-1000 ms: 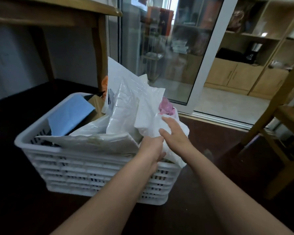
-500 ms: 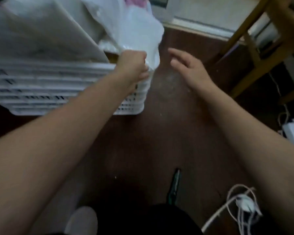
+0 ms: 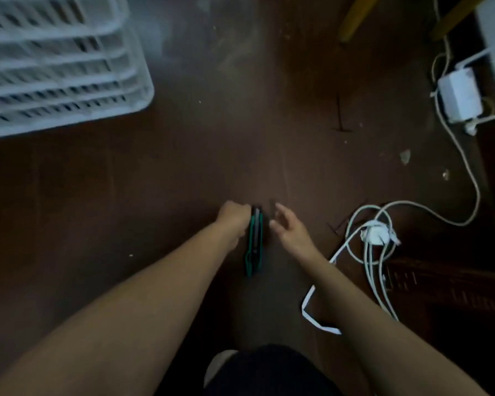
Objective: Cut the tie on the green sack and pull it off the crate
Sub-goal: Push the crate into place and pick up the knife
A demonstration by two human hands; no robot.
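My left grip (image 3: pixel 232 221) is curled round the far end of the green cutter (image 3: pixel 253 247) lying on the floor (image 3: pixel 155 181), and my right grip (image 3: pixel 287 228) hangs open just beside it. The white crate (image 3: pixel 69 81) stands far left. No green sack or tie shows, so I judge neither cutting nor pulling is done yet.

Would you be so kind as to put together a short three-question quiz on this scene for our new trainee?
1. True or false: the right hand is open and holds nothing.
2. What does the left hand grip? A) the green cutter B) a pair of scissors C) a roll of tape
3. Fill in: the white crate shows in the picture's upper ___ corner.

Key: 1 true; 2 A; 3 left.
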